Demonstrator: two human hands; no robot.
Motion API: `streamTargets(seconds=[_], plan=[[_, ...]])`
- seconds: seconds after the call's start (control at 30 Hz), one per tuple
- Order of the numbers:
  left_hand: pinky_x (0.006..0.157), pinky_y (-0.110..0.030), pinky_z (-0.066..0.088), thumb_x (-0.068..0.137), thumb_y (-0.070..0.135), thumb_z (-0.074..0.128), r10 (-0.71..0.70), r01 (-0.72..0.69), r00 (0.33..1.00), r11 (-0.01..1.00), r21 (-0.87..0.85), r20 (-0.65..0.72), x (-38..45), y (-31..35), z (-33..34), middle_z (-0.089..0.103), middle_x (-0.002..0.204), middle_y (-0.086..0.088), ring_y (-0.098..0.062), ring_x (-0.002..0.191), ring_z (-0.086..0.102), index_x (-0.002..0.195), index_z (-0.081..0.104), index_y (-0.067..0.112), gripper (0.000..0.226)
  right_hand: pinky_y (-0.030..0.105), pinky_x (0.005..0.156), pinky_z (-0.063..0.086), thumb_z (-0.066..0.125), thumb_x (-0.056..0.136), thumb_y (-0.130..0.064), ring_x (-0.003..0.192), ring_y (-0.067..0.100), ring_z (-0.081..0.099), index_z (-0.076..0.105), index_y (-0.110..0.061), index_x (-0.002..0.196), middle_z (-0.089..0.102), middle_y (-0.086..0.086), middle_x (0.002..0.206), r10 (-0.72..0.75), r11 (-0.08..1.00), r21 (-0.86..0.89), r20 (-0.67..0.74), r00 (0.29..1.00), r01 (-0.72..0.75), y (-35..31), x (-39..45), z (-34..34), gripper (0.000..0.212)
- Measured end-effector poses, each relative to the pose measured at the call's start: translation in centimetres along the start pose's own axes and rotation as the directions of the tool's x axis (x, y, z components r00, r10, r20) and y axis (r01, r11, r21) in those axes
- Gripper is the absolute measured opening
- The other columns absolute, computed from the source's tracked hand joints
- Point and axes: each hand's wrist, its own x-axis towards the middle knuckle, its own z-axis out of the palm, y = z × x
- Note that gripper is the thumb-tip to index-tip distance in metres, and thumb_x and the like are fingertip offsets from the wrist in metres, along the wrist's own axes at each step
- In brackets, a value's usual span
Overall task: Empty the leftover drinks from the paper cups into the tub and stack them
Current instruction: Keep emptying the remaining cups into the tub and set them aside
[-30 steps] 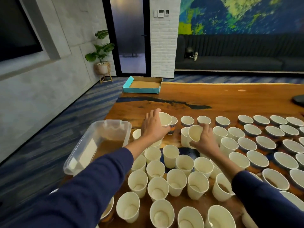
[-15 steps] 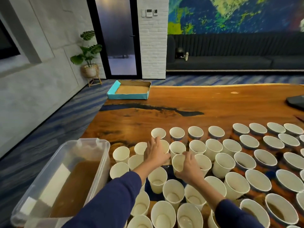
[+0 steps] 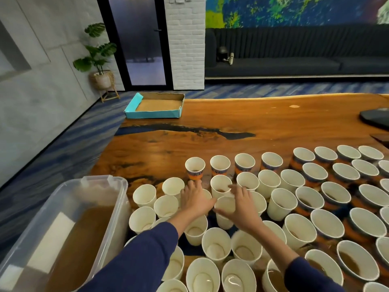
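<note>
White paper between both hands: one cup held at frame centre, axis upright, mouth up. Left hand at 9 o'clock of that cup, fingers extended and loosely spread, thumb against the cup wall; fingertips reaching toward the printed cup at 12 o'clock. Right hand at 3 o'clock of the cup, thumb hooked under its front wall, fingers laid across the far side; a grip, though contact partly hidden. Contents of the held cup not visible. Clear plastic tub with brown liquid at 8 o'clock of the hands, at the table edge; left hand nearer. Probable next move: lift, carry toward 8 o'clock, tip over the tub rim. Surrounding cups closely packed; risk of knocking neighbours during lift.
</note>
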Motion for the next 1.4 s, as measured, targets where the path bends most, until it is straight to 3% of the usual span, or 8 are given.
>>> streamTargets(seconds=[0.1,0.17,0.27,0.5,0.87,1.03,1.27,1.4], plan=[[0.109,-0.037,0.027,0.088,0.051,0.054,0.061,-0.062,0.998,0.997,-0.044,-0.026,1.1,1.1,-0.6,0.036,0.144,-0.006,-0.026,0.134,0.034,0.142,0.032,0.017,0.067,0.031,0.097,0.033,0.066,0.086,-0.04,0.115,0.026,0.046,0.05,-0.007,0.13,0.053,0.009,0.125,0.021,0.997,0.073,-0.159,0.987,-0.009,0.8,0.6,-1.8,0.057],[0.108,-0.036,0.029,0.09,0.044,0.055,0.098,-0.099,0.995,0.994,-0.049,-0.013,1.7,1.6,-1.0,0.036,0.144,-0.006,-0.025,0.134,0.034,0.141,0.033,0.016,0.061,0.034,0.097,0.035,0.061,0.092,-0.028,0.115,0.028,0.046,0.05,-0.007,0.129,0.053,0.011,0.127,0.02,0.999,-0.031,-0.194,0.981,-0.027,1.7,0.9,-3.0,0.044],[0.107,-0.036,0.029,0.091,0.035,0.058,0.128,-0.127,0.99,0.992,-0.026,0.053,2.1,2.3,-1.4,0.03,0.149,-0.007,-0.026,0.138,0.03,0.146,0.027,0.015,0.066,0.035,0.102,0.037,0.06,0.088,-0.021,0.122,0.024,0.043,0.039,-0.014,0.137,0.045,0.008,0.136,0.109,0.982,-0.148,-0.047,0.993,-0.115,3.5,1.1,-4.2,0.055],[0.113,-0.041,0.026,0.089,0.03,0.063,0.14,-0.147,0.96,0.989,0.007,0.244,3.4,3.0,-0.9,0.021,0.155,-0.011,-0.029,0.144,0.019,0.153,0.008,0.015,0.085,0.047,0.113,0.022,0.065,0.083,-0.033,0.137,0.026,0.033,0.011,-0.02,0.15,0.03,0.007,0.15,0.213,0.96,-0.24,0.284,0.935,-0.146,5.0,0.7,-3.9,0.087],[0.113,-0.044,0.022,0.081,0.057,0.066,0.134,-0.131,0.953,0.991,-0.031,0.273,4.6,2.8,1.5,0.016,0.159,-0.009,-0.028,0.145,0.018,0.153,0.004,0.014,0.104,0.036,0.103,0.04,0.071,0.081,-0.045,0.134,0.024,0.04,0.007,-0.013,0.15,0.031,0.007,0.152,0.2,0.974,-0.136,0.141,0.97,-0.181,5.3,0.3,-2.1,0.099],[0.104,-0.04,0.035,0.076,0.048,0.074,0.073,-0.053,0.983,0.991,-0.12,0.168,4.6,3.0,2.1,0.039,0.146,-0.006,-0.028,0.134,0.036,0.141,0.028,0.017,0.086,0.037,0.095,0.046,0.076,0.076,-0.043,0.128,0.026,0.047,0.014,-0.017,0.148,0.037,0.008,0.147,0.203,0.978,0.026,0.061,0.977,-0.205,4.9,0.2,-2.2,0.099],[0.099,-0.041,0.042,0.075,0.048,0.072,0.031,-0.011,0.997,0.966,-0.259,0.073,3.8,3.6,1.4,0.043,0.141,-0.006,-0.03,0.127,0.041,0.137,0.03,0.019,0.08,0.046,0.097,0.046,0.077,0.075,-0.032,0.124,0.03,0.047,0.019,-0.018,0.146,0.036,0.008,0.146,0.21,0.973,0.099,-0.015,0.978,-0.208,3.7,0.3,-3.4,0.092],[0.09,-0.038,0.045,0.076,0.043,0.076,0.018,-0.005,1.0,0.891,-0.454,0.024,3.1,3.6,-0.6,0.047,0.134,-0.002,-0.027,0.122,0.046,0.134,0.032,0.022,0.076,0.049,0.1,0.041,0.077,0.076,-0.028,0.122,0.032,0.046,0.027,-0.015,0.142,0.041,0.01,0.14,0.181,0.974,0.162,-0.126,0.975,-0.16,2.1,0.4,-4.6,0.084]])
